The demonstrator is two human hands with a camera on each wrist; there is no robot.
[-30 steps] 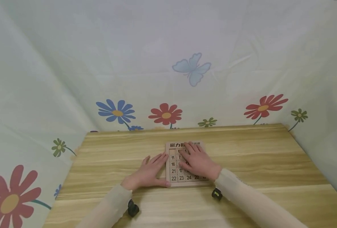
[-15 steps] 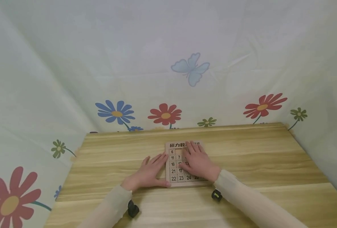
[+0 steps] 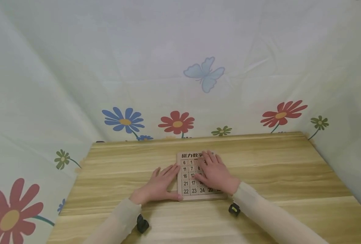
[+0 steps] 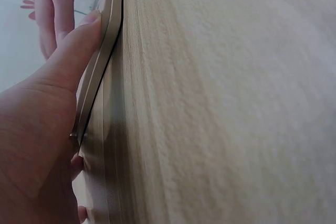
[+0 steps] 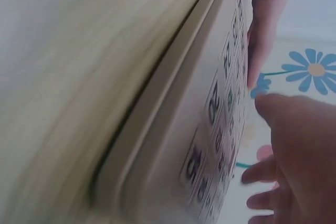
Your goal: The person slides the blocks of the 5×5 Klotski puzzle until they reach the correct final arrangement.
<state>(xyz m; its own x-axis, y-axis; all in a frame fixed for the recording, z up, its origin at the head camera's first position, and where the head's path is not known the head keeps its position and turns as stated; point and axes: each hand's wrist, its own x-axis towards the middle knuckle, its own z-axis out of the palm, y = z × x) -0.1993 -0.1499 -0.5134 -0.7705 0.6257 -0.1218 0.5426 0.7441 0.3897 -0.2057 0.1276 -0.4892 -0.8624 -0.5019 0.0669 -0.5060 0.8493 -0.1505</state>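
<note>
A wooden sliding number puzzle (image 3: 200, 197) lies flat on the table, with dark Chinese lettering across its top and rows of numbered tiles. My left hand (image 3: 157, 185) holds against its left side with fairly straight fingers, the thumb at the lower left corner. In the left wrist view, that thumb (image 4: 73, 51) presses the board's edge. Over the right part of the tiles is my right hand (image 3: 217, 173), fingers extended, fingertips at the top row. It hides several tiles there. Tiles 6 (image 3: 184, 162) and 1 (image 3: 191, 162) stand at the top left.
The wood-grain table (image 3: 131, 156) extends around the board on all sides. Behind and beside it hangs a pale cloth (image 3: 156, 67) printed with flowers and a butterfly. A small black device (image 3: 142, 223) sits at the left wrist, another (image 3: 234, 209) at the right.
Tile 6 has slid left into the top left corner, then tile 1 has slid left beside it. My right hand has shifted slightly right; the left hand and the board have stayed still.
</note>
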